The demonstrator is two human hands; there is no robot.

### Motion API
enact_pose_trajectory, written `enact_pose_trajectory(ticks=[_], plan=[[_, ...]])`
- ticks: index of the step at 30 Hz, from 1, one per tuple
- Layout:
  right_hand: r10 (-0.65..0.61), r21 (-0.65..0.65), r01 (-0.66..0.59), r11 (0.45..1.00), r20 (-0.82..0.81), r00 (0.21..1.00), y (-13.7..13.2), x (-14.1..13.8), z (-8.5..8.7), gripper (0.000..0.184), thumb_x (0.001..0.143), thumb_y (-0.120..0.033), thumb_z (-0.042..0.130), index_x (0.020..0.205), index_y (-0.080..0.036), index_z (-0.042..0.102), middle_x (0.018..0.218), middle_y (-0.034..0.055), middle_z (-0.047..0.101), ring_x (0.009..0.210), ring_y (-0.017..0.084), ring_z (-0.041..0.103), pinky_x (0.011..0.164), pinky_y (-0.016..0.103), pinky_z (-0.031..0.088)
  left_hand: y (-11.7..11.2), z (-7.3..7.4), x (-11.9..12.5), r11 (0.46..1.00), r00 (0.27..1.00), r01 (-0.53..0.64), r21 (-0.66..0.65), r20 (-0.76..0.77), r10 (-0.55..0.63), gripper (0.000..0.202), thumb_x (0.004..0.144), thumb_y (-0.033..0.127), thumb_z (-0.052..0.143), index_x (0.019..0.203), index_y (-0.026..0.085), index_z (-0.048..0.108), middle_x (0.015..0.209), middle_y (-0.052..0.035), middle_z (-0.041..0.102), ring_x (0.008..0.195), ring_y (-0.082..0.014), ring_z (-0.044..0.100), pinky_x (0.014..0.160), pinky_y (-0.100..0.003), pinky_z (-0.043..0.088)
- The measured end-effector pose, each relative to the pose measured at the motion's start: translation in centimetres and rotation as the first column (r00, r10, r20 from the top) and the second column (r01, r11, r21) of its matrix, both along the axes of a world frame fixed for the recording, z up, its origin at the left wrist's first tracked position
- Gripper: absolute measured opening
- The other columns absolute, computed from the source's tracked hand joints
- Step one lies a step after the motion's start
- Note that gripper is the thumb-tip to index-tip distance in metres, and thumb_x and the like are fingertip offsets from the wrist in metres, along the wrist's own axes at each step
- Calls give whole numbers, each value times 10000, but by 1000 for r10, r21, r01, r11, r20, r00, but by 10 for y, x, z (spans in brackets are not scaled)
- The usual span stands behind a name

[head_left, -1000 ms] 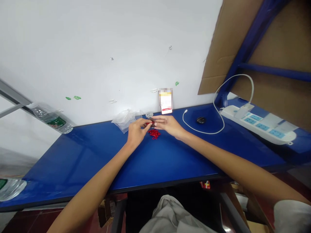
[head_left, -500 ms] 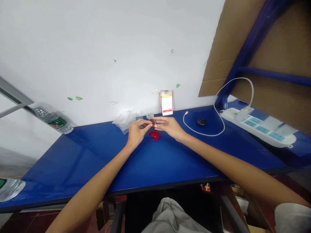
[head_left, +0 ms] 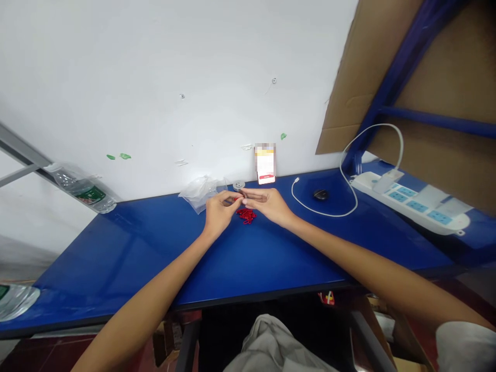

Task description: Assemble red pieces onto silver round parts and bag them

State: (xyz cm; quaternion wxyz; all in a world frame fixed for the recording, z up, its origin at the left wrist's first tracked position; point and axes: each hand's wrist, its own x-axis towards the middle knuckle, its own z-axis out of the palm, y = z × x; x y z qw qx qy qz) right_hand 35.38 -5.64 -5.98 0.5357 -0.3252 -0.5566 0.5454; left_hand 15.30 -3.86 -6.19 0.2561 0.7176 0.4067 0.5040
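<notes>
Above the table, my left hand [head_left: 220, 206] and my right hand [head_left: 268, 204] meet fingertip to fingertip, both pinched closed. Between them is a small dark brown piece [head_left: 245, 194], mostly hidden by the fingers, with a bit of red cord [head_left: 235, 199] showing by the left fingers. Its exact kind is too small to tell. Just below the hands lies a small heap of red cord loops [head_left: 247, 215] on the blue table [head_left: 248, 263]. Behind the fingers sits a small pale round spool [head_left: 239, 185].
A crumpled clear plastic bag [head_left: 201, 191] lies left of the hands. A lit phone [head_left: 265, 164] leans on the wall. To the right are a white cable [head_left: 329, 214], a black oval object [head_left: 321, 195] and a power strip [head_left: 411, 201]. Water bottles [head_left: 87, 191] stand at left.
My right hand's fingertips have closed in against the left ones, covering more of the dark brown piece. The red cord heap stays put.
</notes>
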Motion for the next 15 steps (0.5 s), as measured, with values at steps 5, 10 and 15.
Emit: enact_pose_trajectory(ticks=[5, 10, 15], plan=[[-3, 34, 2, 999, 33, 999, -1, 1, 4, 439, 834, -377, 890, 1259, -285, 832, 1304, 41, 807, 1211, 293, 783, 1115, 551, 630, -2, 3, 3, 993, 991, 50, -103, 125, -37, 265, 903, 450, 825, 962, 194, 854, 968, -81, 825, 765, -205, 737, 639, -314, 624], [-116, 76, 111, 991, 74, 990, 0, 3, 1, 428, 791, -496, 918, 1120, -228, 868, 1099, 70, 858, 996, 292, 837, 1007, 526, 686, -9, 9, 9, 986, 979, 118, -121, 183, -94, 312, 857, 485, 871, 918, 182, 826, 910, -71, 797, 734, -187, 714, 616, -302, 623], [-145, 171, 122, 978, 128, 981, -6, 4, 5, 319, 875, -499, 844, 1058, -239, 865, 1034, 52, 861, 964, 271, 838, 963, 469, 697, -10, 15, 7, 967, 951, 204, -153, 265, -158, 369, 837, 496, 894, 938, 178, 738, 859, -43, 751, 702, -168, 713, 624, -296, 627]])
